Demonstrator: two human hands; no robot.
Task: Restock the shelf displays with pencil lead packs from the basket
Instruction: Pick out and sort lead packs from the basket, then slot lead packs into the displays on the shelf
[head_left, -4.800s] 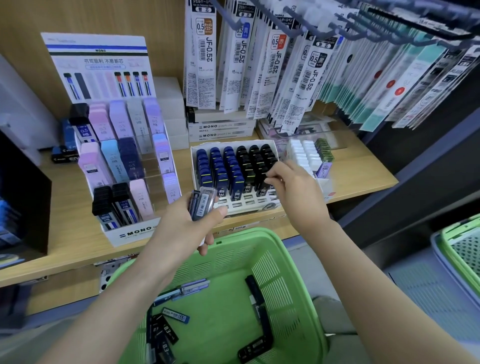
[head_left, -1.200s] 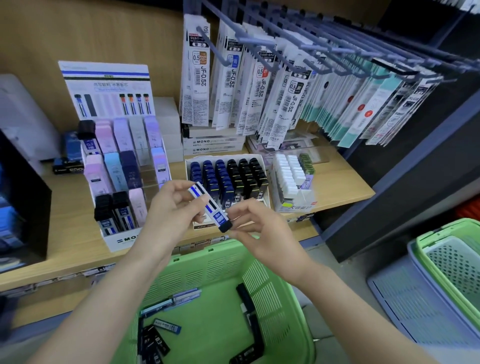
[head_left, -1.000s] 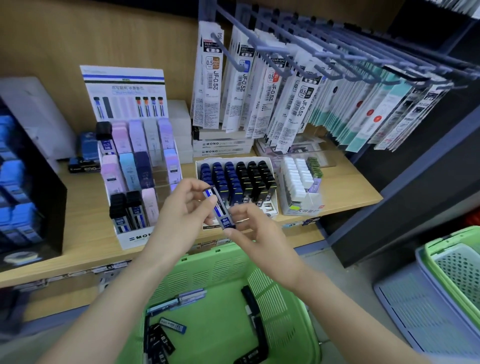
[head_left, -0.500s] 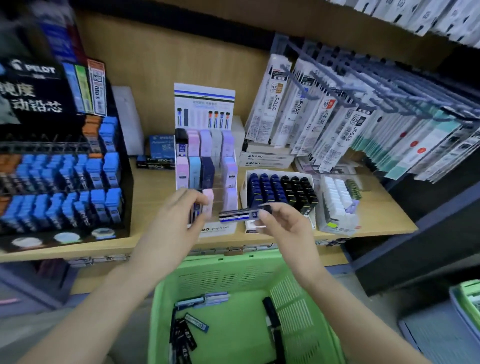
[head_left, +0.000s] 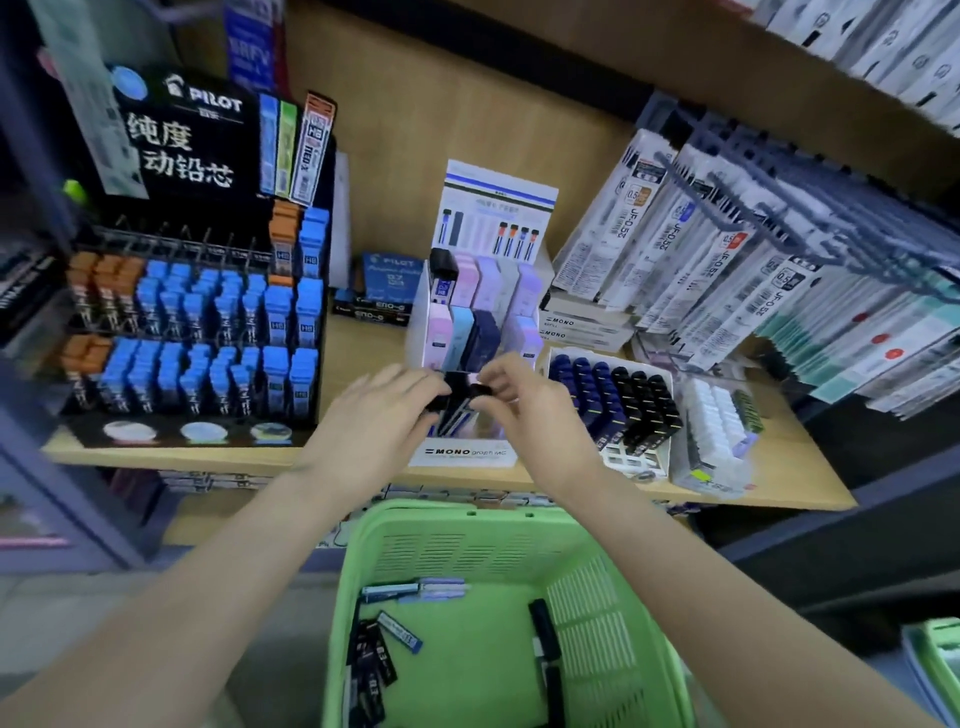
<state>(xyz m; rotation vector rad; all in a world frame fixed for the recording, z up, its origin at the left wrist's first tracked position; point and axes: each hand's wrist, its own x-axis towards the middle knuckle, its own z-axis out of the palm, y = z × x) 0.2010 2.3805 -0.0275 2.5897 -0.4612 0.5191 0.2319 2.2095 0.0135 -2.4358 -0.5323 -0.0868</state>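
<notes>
The white MONO display (head_left: 464, 453) stands mid-shelf with pastel and dark lead packs in stepped rows. Both hands meet at its front row. My right hand (head_left: 524, 410) pinches the black cap of a blue-and-white striped lead pack (head_left: 458, 415), which stands in the front row. My left hand (head_left: 379, 415) reaches in from the left, its fingertips round a black-capped pack (head_left: 440, 402); its palm is hidden. Below the shelf, the green basket (head_left: 467, 525) holds several loose lead packs (head_left: 379, 654).
A black Pilot display (head_left: 208, 338) of blue and orange packs fills the shelf's left. Right of the MONO display sits a tray of dark blue and black packs (head_left: 613, 395), then a clear box of white items (head_left: 717, 426). Hanging refill packs (head_left: 727, 260) jut out from the upper right.
The view swung left. My right hand carried the striped pack from in front of the blue-and-black tray to the MONO display's front row and stood it up; my left hand followed.
</notes>
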